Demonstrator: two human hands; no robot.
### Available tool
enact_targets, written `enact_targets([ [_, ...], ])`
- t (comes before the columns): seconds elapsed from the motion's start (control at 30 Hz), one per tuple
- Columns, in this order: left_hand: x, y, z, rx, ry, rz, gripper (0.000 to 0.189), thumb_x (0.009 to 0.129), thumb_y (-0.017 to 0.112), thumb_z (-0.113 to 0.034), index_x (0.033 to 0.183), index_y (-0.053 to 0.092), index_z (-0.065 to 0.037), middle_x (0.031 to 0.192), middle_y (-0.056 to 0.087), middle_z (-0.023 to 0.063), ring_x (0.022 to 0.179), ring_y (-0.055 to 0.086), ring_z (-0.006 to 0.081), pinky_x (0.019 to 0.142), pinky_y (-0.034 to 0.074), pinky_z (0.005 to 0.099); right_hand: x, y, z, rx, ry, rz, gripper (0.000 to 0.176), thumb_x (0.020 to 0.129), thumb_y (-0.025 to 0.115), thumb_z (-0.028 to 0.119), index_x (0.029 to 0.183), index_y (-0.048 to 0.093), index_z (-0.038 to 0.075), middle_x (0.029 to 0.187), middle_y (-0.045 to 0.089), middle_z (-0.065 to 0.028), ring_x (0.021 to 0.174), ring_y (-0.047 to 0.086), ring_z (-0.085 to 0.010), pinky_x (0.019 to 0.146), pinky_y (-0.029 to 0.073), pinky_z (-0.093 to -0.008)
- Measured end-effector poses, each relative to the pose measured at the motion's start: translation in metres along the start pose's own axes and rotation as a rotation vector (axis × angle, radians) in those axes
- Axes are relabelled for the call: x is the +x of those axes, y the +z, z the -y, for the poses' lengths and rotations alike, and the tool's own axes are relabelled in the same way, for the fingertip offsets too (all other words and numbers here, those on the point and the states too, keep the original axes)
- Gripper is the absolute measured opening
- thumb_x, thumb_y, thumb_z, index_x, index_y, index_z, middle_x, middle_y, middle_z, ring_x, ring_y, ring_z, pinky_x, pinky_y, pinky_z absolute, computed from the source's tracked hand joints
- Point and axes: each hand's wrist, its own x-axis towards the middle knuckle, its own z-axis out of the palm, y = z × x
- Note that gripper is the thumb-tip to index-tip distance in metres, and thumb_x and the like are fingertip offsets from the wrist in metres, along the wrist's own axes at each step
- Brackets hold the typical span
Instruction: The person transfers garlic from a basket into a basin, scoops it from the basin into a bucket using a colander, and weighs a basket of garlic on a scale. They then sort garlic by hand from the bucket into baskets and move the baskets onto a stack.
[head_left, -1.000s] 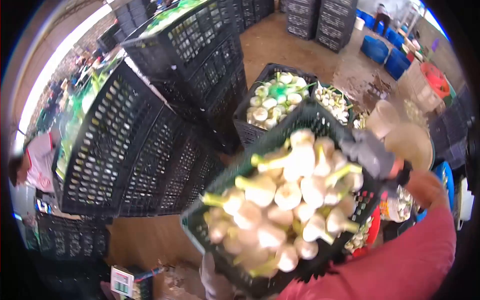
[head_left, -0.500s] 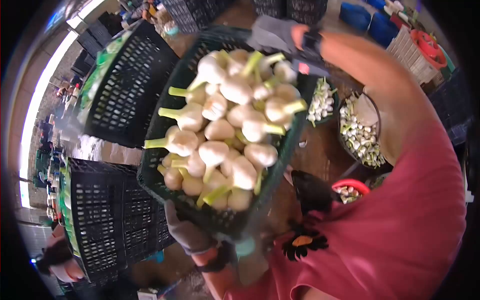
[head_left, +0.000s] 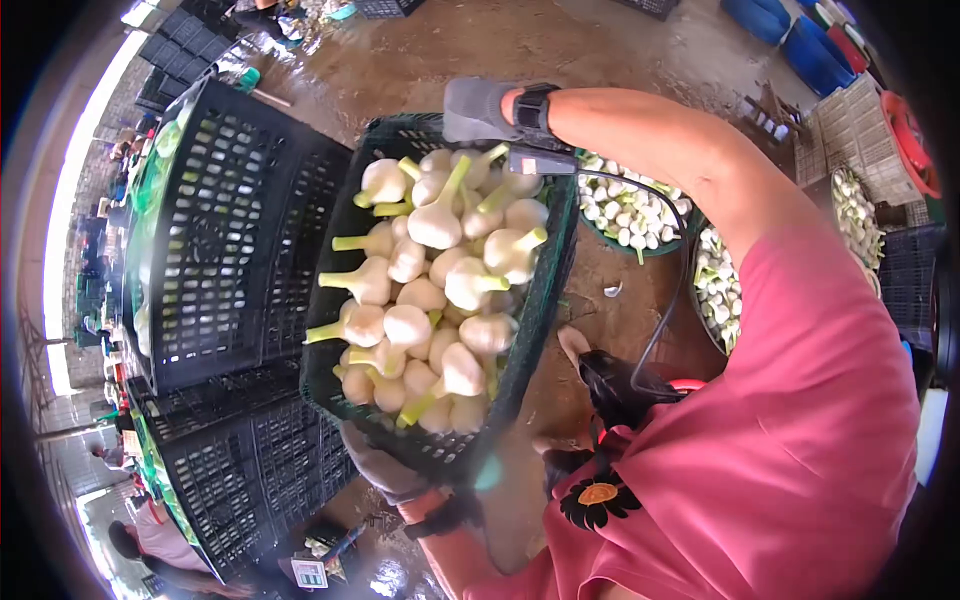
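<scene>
A dark green plastic crate is held up in both hands, tilted so that its contents face me. It is heaped with garlic bulbs with short green stems. My right hand, in a grey glove, grips the rim at the top of the view; a strap and a small device with a cable are on that wrist. My left hand, also gloved, is closed on the opposite end, its fingers partly hidden beneath the crate.
Stacked black crates holding green-wrapped contents stand at the left, close to the held crate. Tubs of garlic sit on the wet floor at the right. Blue bins are farther back. Another person is at lower left.
The held crate has shifted slightly right within the view, with both hands still on it. The camera view has turned, showing more floor at the top and more of the garlic tubs.
</scene>
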Motion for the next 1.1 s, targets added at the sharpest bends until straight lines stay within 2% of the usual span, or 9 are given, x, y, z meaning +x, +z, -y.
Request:
enact_targets([
  [0.07,0.001,0.010,0.000,0.016,0.002,0.046,0.051,0.096,0.041,-0.044,0.130,0.048,-0.005,0.126,0.054,0.0127,0.112,0.054,0.0282,0.096,0.045,0.0426,-0.005,-0.002,-0.001,0.114,0.092,-0.031,0.020,0.070,0.066,0.017,0.086,0.074,0.008,0.083,0.069,-0.0163,0.077,0.068,-0.0338,0.069,0.054,-0.0408],
  [0.13,0.003,0.008,-0.008,0.032,-0.033,0.093,0.054,0.096,0.041,-0.045,0.133,0.046,-0.006,0.130,0.052,0.0131,0.115,0.052,0.0297,0.098,0.044,0.0449,-0.001,0.017,-0.010,-0.129,-0.160,-0.068,0.022,0.069,0.066,0.017,0.087,0.073,0.006,0.083,0.068,-0.0190,0.079,0.067,-0.0353,0.070,0.053,-0.0420],
  [0.23,0.010,-0.006,0.005,-0.009,0.002,0.118,0.060,0.094,0.045,-0.048,0.138,0.042,-0.007,0.135,0.048,0.0136,0.119,0.050,0.0310,0.101,0.041,0.0469,-0.012,0.037,-0.006,0.524,0.281,-0.192,0.025,0.072,0.061,0.024,0.079,0.070,0.001,0.078,0.065,-0.0227,0.075,0.063,-0.0395,0.069,0.049,-0.0467],
  [0.43,0.000,-0.019,0.010,0.028,0.045,0.042,0.065,0.093,0.046,-0.051,0.141,0.038,-0.008,0.138,0.045,0.0135,0.121,0.048,0.0307,0.101,0.039,0.0457,-0.018,0.017,0.002,0.604,0.258,-0.156,0.024,0.072,0.061,0.022,0.081,0.069,0.001,0.079,0.065,-0.0226,0.074,0.062,-0.0394,0.069,0.050,-0.0451],
  [0.73,0.003,-0.016,0.017,0.068,0.016,-0.134,0.067,0.095,0.043,-0.053,0.143,0.034,-0.008,0.142,0.039,0.0149,0.123,0.044,0.0310,0.104,0.037,0.0430,-0.007,0.023,-0.025,-0.162,-0.447,-0.149,0.016,0.078,0.061,0.019,0.083,0.069,0.007,0.076,0.063,-0.0135,0.072,0.062,-0.0331,0.062,0.048,-0.0407],
  [0.8,0.011,-0.076,0.040,0.776,0.708,-0.012,0.067,0.096,0.040,-0.053,0.143,0.034,-0.007,0.142,0.038,0.0164,0.124,0.043,0.0308,0.105,0.036,0.0437,-0.019,0.021,-0.025,0.485,-0.131,-0.064,0.018,0.079,0.060,0.021,0.083,0.067,0.005,0.075,0.064,-0.0128,0.065,0.057,-0.0299,0.060,0.045,-0.0390],
  [0.87,0.014,-0.098,0.041,1.084,0.971,0.122,0.067,0.097,0.036,-0.054,0.143,0.033,-0.005,0.142,0.037,0.0178,0.124,0.043,0.0309,0.105,0.035,0.0446,-0.030,0.017,-0.023,0.836,0.025,0.018,0.021,0.081,0.059,0.022,0.085,0.066,0.003,0.075,0.062,-0.0138,0.063,0.055,-0.0278,0.060,0.043,-0.0381],
  [1.0,0.014,-0.081,0.022,0.954,0.578,0.185,0.069,0.098,0.028,-0.053,0.144,0.030,-0.001,0.143,0.036,0.0195,0.124,0.043,0.0309,0.106,0.034,0.0466,-0.053,0.024,-0.014,0.798,0.127,-0.123,0.027,0.083,0.056,0.026,0.092,0.064,0.002,0.073,0.061,-0.0120,0.066,0.055,-0.0237,0.062,0.043,-0.0390],
  [1.1,0.005,-0.056,0.025,1.137,0.839,0.255,0.069,0.099,0.026,-0.053,0.144,0.029,0.000,0.144,0.035,0.0196,0.125,0.042,0.0303,0.105,0.035,0.0468,-0.050,0.026,-0.015,0.785,0.073,-0.102,0.029,0.084,0.056,0.028,0.092,0.063,0.001,0.073,0.061,-0.0132,0.067,0.055,-0.0261,0.063,0.043,-0.0400],
])
